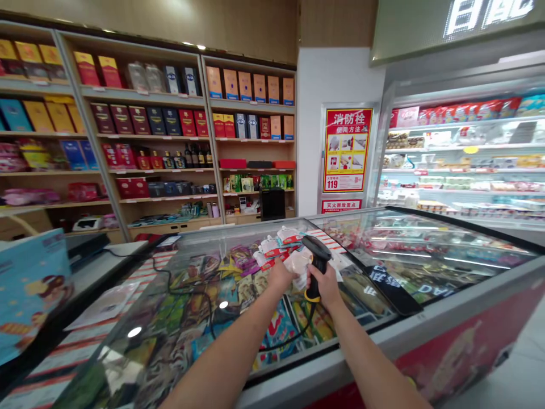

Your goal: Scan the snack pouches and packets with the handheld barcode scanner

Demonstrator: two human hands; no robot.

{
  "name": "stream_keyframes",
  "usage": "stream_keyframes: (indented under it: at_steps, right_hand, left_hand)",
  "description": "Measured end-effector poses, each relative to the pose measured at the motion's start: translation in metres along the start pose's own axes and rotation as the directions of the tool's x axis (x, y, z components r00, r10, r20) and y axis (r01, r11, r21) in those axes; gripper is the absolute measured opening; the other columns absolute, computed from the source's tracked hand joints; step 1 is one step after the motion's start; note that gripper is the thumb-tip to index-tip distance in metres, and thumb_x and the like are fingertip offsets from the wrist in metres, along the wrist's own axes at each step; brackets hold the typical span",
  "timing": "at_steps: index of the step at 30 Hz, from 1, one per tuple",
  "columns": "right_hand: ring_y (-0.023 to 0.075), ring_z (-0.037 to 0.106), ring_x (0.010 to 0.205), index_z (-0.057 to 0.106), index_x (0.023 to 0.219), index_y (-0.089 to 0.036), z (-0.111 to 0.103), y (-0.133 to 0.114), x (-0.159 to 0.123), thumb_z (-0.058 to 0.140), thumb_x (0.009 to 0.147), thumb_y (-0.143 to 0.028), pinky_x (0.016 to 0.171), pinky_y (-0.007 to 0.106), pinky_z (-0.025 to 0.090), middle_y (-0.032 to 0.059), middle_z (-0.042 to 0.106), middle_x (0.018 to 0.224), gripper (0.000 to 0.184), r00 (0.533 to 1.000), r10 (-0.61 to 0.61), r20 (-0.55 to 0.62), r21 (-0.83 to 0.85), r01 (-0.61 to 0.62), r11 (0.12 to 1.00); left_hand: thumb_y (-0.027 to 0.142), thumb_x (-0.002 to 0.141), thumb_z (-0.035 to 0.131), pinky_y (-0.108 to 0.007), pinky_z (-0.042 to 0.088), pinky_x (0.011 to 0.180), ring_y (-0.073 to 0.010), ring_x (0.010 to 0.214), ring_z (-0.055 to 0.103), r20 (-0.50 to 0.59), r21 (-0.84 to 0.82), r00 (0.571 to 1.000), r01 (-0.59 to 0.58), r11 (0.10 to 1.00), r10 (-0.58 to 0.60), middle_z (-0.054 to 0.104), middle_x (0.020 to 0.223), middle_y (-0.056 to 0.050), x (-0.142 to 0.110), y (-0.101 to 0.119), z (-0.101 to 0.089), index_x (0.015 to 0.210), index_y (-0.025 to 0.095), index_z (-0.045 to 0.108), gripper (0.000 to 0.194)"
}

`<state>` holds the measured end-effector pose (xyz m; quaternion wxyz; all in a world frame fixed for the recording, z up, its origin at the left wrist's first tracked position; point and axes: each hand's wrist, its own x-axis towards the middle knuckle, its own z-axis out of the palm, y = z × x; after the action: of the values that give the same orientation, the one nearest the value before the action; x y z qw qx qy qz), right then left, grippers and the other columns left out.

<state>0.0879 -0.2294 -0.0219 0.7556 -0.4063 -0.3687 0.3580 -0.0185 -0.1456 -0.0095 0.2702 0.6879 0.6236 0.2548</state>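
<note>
My right hand [326,285] is wrapped round the handle of a black and yellow barcode scanner [315,247], its head tilted up and to the left. A black cable [293,339] hangs from the handle and loops left over the glass. Close beside it, my left hand [281,277] is closed on the edge of a small whitish packet [299,261]; its printing is too small to read. Just beyond my left hand lies a pile of red, white and light-blue packets [272,247]. The pile rests on the glass top of a chest freezer.
Colourful wrapped frozen goods [242,258] show through the freezer glass. Striped price-label sheets [330,241] lie on top. A light-blue printed bag [34,295] stands at left. Behind are shelves of boxed bottles [162,122], a red fire-hydrant sign [346,150] and a lit chiller [464,165].
</note>
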Motion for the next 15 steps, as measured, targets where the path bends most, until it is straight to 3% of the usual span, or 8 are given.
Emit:
stream_keyframes:
  at_steps: [4, 7, 11, 15]
  right_hand:
    - [0.0109, 0.048, 0.035, 0.050, 0.076, -0.018, -0.001, -0.001, -0.001, 0.074, 0.065, -0.042, 0.035, 0.025, 0.044, -0.0057, 0.055, 0.048, 0.035, 1.000, -0.015, 0.027, -0.043, 0.016, 0.999]
    - [0.0110, 0.049, 0.035, 0.050, 0.074, -0.019, -0.001, -0.004, -0.002, 0.073, 0.066, -0.044, 0.037, 0.025, 0.045, -0.0054, 0.055, 0.048, 0.035, 0.999, 0.005, 0.043, -0.083, -0.002, 0.997]
    - [0.0113, 0.049, 0.036, 0.049, 0.075, -0.019, 0.001, -0.008, -0.005, 0.074, 0.064, -0.047, 0.038, 0.026, 0.045, -0.0056, 0.053, 0.049, 0.038, 0.996, 0.069, 0.054, -0.103, -0.064, 0.993]
    - [0.0102, 0.050, 0.038, 0.049, 0.082, -0.019, 0.003, -0.010, -0.010, 0.074, 0.062, -0.044, 0.037, 0.024, 0.045, -0.0058, 0.056, 0.053, 0.041, 0.970, 0.216, 0.112, -0.130, -0.202, 0.971]
  left_hand:
    - [0.018, 0.061, 0.076, -0.026, 0.046, 0.069, -0.0207, 0.081, 0.066, 0.013, -0.264, 0.999, -0.039, 0.964, 0.045, 0.069, 0.085, -0.008, 0.007, 0.000, 0.019, 0.090, 0.013, 0.060, 0.034]
    - [0.021, 0.072, 0.065, -0.024, 0.044, 0.060, -0.0152, 0.064, 0.060, 0.016, -0.437, 0.990, -0.117, 0.892, 0.137, 0.061, 0.065, -0.001, 0.010, -0.004, 0.029, 0.070, 0.015, 0.056, 0.012]
    - [0.024, 0.083, 0.048, -0.025, 0.046, 0.065, -0.0144, 0.067, 0.057, -0.275, -0.484, 0.937, -0.330, 0.811, 0.217, 0.059, 0.069, 0.000, 0.020, -0.021, 0.020, 0.078, 0.018, 0.055, 0.011]
    - [0.027, 0.085, 0.041, -0.029, 0.048, 0.070, -0.0165, 0.073, 0.058, -0.433, -0.490, 0.899, -0.298, 0.819, 0.068, 0.060, 0.078, -0.002, 0.040, -0.045, 0.004, 0.089, 0.017, 0.054, 0.017]
